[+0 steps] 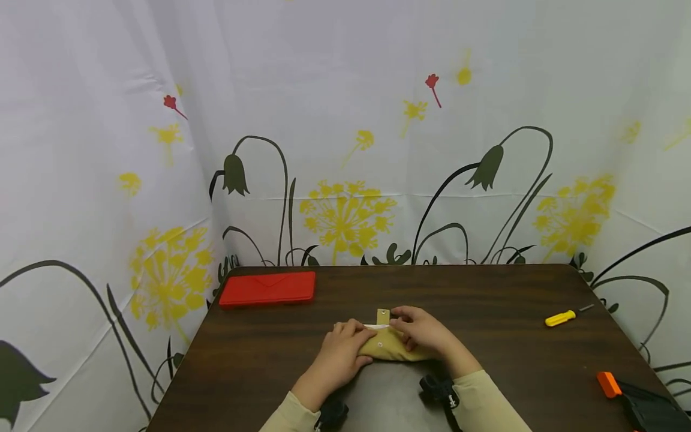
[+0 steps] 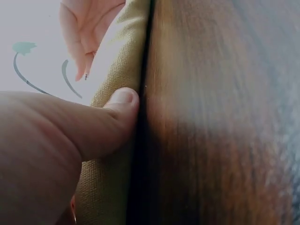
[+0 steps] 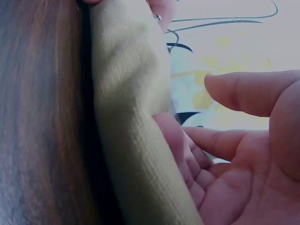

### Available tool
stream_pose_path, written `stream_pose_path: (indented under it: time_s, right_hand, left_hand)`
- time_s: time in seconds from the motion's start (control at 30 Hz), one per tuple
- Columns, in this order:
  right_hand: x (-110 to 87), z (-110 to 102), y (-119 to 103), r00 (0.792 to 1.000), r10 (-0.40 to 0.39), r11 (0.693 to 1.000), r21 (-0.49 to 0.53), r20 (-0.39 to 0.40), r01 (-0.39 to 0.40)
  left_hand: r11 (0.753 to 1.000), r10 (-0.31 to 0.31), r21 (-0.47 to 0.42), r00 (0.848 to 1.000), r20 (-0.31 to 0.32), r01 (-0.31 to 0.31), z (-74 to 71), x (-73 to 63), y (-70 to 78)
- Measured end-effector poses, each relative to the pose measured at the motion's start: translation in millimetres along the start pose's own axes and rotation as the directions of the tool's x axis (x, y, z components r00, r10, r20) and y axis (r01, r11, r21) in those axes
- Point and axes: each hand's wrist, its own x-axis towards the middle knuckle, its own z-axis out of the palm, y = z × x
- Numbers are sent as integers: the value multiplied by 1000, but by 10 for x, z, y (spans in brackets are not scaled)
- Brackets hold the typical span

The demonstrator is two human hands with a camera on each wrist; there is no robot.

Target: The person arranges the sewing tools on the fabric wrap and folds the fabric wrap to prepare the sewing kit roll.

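A tan cloth pouch [image 1: 385, 349] lies on the table near its front edge, its snap stud showing on top. From its far side sticks out a short tab [image 1: 382, 314] with a metal snap. My left hand [image 1: 340, 350] grips the pouch's left end, fingers over the top and thumb [image 2: 110, 124] on the near edge. At the right end, my right hand [image 1: 423, 331] touches the cloth with loosely bent fingers beside the tab. In the right wrist view its thumb [image 3: 248, 91] stands off from the pouch.
On the dark wooden table [image 1: 259, 342] a red case [image 1: 268, 288] lies at the back left. A yellow-handled screwdriver [image 1: 561, 318] lies at the right. A black and orange tool [image 1: 609, 384] is at the front right. Behind hangs a flowered curtain [image 1: 345, 72].
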Motion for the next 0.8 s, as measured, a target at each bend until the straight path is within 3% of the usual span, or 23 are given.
stream_pose_path:
  time_s: [0.2, 0.33, 0.57, 0.67, 0.8]
  right_hand:
    - [-47, 79, -40, 998, -12, 972, 234, -68, 28]
    - [-19, 134, -8, 995, 22, 954, 298, -100, 9]
    - [73, 141, 156, 1000, 7, 926, 377, -21, 1]
    - [102, 152, 215, 1000, -20, 942, 335, -9, 22]
    - [139, 157, 199, 993, -104, 981, 161, -52, 111]
  left_hand:
    - [999, -32, -19, 999, 44, 33, -11, -16, 69]
    - [999, -33, -23, 999, 40, 34, 0, 5, 76]
    - [995, -76, -58, 996, 46, 78, 78, 8, 36]
    - [992, -94, -84, 995, 30, 96, 112, -3, 12]
    - [991, -83, -108, 996, -46, 77, 101, 40, -12]
